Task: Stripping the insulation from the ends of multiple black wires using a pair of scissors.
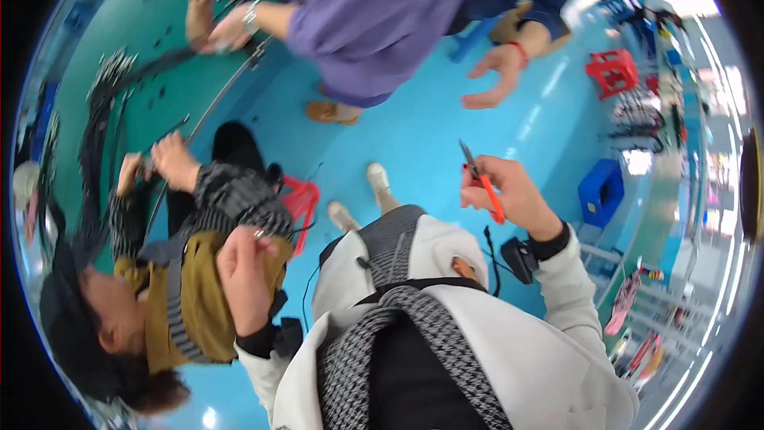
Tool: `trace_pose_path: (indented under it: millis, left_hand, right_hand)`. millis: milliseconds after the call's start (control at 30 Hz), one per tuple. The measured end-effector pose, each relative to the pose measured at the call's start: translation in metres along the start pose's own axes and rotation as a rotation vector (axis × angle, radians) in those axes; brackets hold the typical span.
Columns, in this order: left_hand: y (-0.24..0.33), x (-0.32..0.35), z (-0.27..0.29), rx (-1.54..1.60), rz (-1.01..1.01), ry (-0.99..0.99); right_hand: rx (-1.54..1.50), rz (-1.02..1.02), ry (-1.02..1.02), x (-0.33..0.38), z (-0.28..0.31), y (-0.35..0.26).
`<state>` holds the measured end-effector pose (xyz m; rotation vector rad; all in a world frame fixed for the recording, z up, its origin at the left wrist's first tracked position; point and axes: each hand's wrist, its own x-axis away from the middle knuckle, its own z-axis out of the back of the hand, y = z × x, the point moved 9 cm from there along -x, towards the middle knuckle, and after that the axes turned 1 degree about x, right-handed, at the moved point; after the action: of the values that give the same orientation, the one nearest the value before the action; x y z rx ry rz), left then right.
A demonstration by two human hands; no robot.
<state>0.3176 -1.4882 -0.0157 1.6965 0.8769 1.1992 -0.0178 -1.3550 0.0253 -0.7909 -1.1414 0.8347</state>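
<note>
Bright blue floor (422,139) spreads below and ahead of our hands, with a green table (163,20) beyond the left one. Orange-handled snips (489,193) sit in our right hand (516,189), fingers wrapped around the handles, the dark pointed tips aimed forward and clear of everything. We see nothing between the blades, so the tool is taken up but no cut is under way. Our left hand (244,275) is raised with its fingers curled close together; something small and shiny shows at the fingertips, but we cannot tell whether it is a ring or a held piece. The two hands are well apart, and we see no work joining them.

Just to the right of the left hand, beyond our sleeve, stands a red stool (302,201). Further left, a co-worker in a mustard vest (211,295) has both hands at the table edge. Past them lie bunches of dark strands (95,131), a good many; which are finished and which remain, we cannot judge. Ahead, between and beyond our hands, stands a person in a purple top (374,20); an empty-looking hand with a red wristband (500,76) hangs beyond our snips. Right of our right hand stands a blue plastic stool (601,191).
</note>
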Motion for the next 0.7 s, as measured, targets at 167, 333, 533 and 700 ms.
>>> trace_pose_path:
  millis: [167,333,533,700]
  left_hand:
    - [-0.019,-0.037,-0.020,0.289,0.043,-0.003]
    - [-0.022,-0.057,-0.037,0.413,0.048,-0.023]
    - [-0.023,-0.080,-0.088,0.401,0.042,-0.139]
    - [-0.014,-0.080,-0.103,0.378,0.042,-0.174]
  right_hand:
    - [-0.337,0.121,0.224,-0.004,0.060,0.005]
    - [-0.370,0.299,0.377,0.006,0.114,-0.006]
    - [-0.548,0.410,0.604,0.030,0.157,0.003]
    - [-0.542,0.428,0.619,0.034,0.157,-0.005]
